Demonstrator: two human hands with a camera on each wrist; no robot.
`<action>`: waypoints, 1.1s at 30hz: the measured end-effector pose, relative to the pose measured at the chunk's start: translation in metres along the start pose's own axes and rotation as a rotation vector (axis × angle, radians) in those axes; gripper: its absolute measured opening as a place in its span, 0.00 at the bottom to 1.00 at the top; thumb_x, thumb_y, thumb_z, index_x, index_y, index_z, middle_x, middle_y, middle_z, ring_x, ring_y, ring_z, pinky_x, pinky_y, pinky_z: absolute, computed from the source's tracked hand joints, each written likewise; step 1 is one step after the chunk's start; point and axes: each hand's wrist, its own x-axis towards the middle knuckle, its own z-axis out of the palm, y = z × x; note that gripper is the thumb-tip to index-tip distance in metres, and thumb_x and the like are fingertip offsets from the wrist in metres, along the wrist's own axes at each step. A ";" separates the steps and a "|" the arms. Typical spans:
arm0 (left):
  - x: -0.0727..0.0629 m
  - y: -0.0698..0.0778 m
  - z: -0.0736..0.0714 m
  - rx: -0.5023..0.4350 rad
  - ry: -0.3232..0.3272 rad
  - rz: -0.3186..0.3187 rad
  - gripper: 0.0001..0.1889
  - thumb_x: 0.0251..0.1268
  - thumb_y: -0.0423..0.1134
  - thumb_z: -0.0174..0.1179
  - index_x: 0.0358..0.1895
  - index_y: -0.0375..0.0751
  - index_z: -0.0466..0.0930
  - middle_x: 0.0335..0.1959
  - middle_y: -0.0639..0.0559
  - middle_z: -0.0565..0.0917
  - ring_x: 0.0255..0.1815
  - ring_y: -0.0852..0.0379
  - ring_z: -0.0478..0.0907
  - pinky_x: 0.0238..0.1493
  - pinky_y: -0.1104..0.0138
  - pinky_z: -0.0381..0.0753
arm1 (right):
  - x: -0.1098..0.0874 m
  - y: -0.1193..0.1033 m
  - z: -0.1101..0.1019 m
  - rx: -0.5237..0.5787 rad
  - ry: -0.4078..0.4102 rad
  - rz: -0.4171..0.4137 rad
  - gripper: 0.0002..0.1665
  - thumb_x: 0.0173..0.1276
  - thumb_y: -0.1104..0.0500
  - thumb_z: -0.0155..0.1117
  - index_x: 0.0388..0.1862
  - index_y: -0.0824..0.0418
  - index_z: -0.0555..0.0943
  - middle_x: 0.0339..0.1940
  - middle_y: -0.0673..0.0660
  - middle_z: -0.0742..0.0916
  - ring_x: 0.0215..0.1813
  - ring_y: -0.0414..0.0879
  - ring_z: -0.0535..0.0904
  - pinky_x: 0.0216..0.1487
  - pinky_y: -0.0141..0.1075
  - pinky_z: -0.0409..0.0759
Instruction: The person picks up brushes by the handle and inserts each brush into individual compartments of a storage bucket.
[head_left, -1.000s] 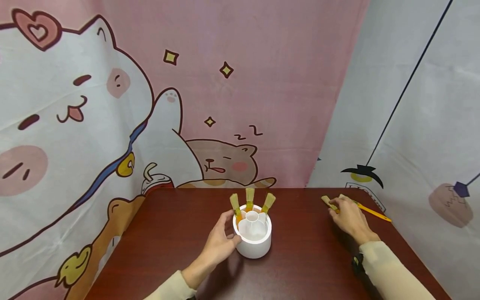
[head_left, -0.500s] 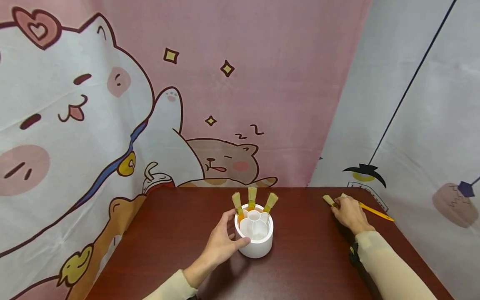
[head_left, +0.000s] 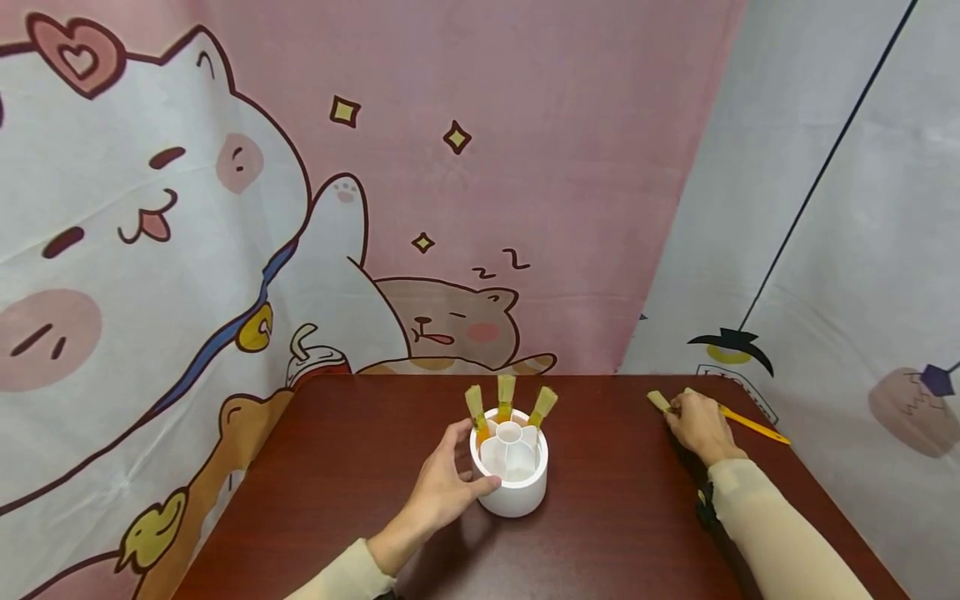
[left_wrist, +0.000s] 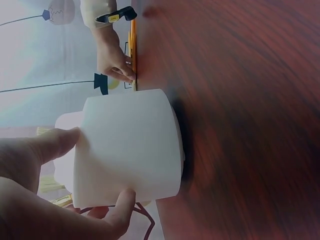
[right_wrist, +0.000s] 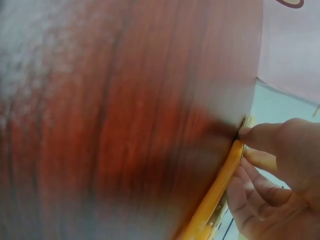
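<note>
In the head view my left hand (head_left: 444, 487) grips a white round brush pot (head_left: 519, 500) with a petal-shaped divided insert. Its thumb is at the near rim and its fingers rest along the left side. Three bristle brushes (head_left: 506, 392) stand in the back compartments, bristles up. Off to the right, my right hand (head_left: 702, 427) pinches a flat paintbrush (head_left: 658, 401) near its bristle end, low at the table. In the right wrist view thumb and fingers (right_wrist: 257, 187) close around the brush with the yellow-orange handle (right_wrist: 215, 192). A second yellow-handled brush (head_left: 753, 426) lies behind that hand.
The dark red-brown wooden table (head_left: 360, 442) reaches back to a cartoon-printed cloth (head_left: 570, 208). Its right edge runs close beside the loose brush, against a pale printed cloth (head_left: 847, 275).
The view has shifted slightly. My left thumb has moved a little further onto the near rim of the pot. My right hand stays at the brushes with little movement.
</note>
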 end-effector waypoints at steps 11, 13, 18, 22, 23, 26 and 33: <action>0.000 0.001 0.000 -0.043 -0.017 0.005 0.50 0.62 0.25 0.85 0.86 0.33 0.67 0.80 0.25 0.79 0.75 0.26 0.87 0.67 0.44 0.95 | 0.002 0.002 0.001 0.027 0.029 -0.033 0.20 0.75 0.66 0.80 0.56 0.82 0.89 0.48 0.76 0.93 0.48 0.72 0.91 0.54 0.68 0.92; 0.000 0.002 0.000 -0.042 -0.018 0.005 0.50 0.62 0.25 0.85 0.86 0.33 0.67 0.81 0.25 0.79 0.75 0.26 0.86 0.68 0.44 0.95 | 0.002 0.002 0.001 0.031 0.030 -0.023 0.21 0.75 0.65 0.82 0.56 0.82 0.88 0.46 0.76 0.93 0.46 0.71 0.90 0.53 0.68 0.91; -0.001 0.001 0.000 -0.027 -0.015 0.006 0.50 0.62 0.25 0.85 0.86 0.33 0.67 0.80 0.24 0.79 0.74 0.26 0.87 0.67 0.43 0.95 | 0.000 0.003 0.001 0.050 0.014 0.017 0.24 0.74 0.62 0.84 0.56 0.82 0.86 0.46 0.75 0.91 0.44 0.68 0.88 0.52 0.67 0.91; -0.002 0.001 0.001 -0.027 -0.012 0.005 0.50 0.63 0.26 0.85 0.86 0.34 0.66 0.80 0.24 0.79 0.73 0.26 0.87 0.67 0.43 0.95 | -0.001 0.003 -0.001 0.052 0.006 0.040 0.25 0.74 0.60 0.85 0.55 0.80 0.86 0.47 0.77 0.91 0.45 0.70 0.88 0.54 0.68 0.91; -0.002 0.001 0.001 -0.028 -0.012 0.004 0.50 0.63 0.26 0.85 0.86 0.34 0.66 0.80 0.24 0.79 0.73 0.26 0.87 0.67 0.44 0.96 | -0.001 0.003 -0.001 0.054 0.005 0.042 0.25 0.74 0.60 0.85 0.54 0.80 0.86 0.47 0.77 0.92 0.46 0.71 0.88 0.54 0.69 0.91; -0.002 0.000 0.000 -0.027 -0.010 0.003 0.51 0.63 0.26 0.85 0.87 0.34 0.66 0.81 0.24 0.78 0.73 0.26 0.88 0.66 0.44 0.96 | -0.002 0.004 -0.001 0.058 0.006 0.047 0.25 0.74 0.59 0.86 0.53 0.79 0.86 0.48 0.78 0.92 0.48 0.73 0.89 0.56 0.70 0.91; -0.002 0.000 0.000 -0.013 -0.012 -0.007 0.50 0.63 0.27 0.86 0.86 0.34 0.67 0.81 0.25 0.79 0.73 0.27 0.88 0.66 0.48 0.96 | -0.002 0.004 -0.002 0.076 0.002 0.062 0.24 0.73 0.57 0.87 0.50 0.78 0.89 0.44 0.73 0.93 0.47 0.71 0.88 0.56 0.70 0.90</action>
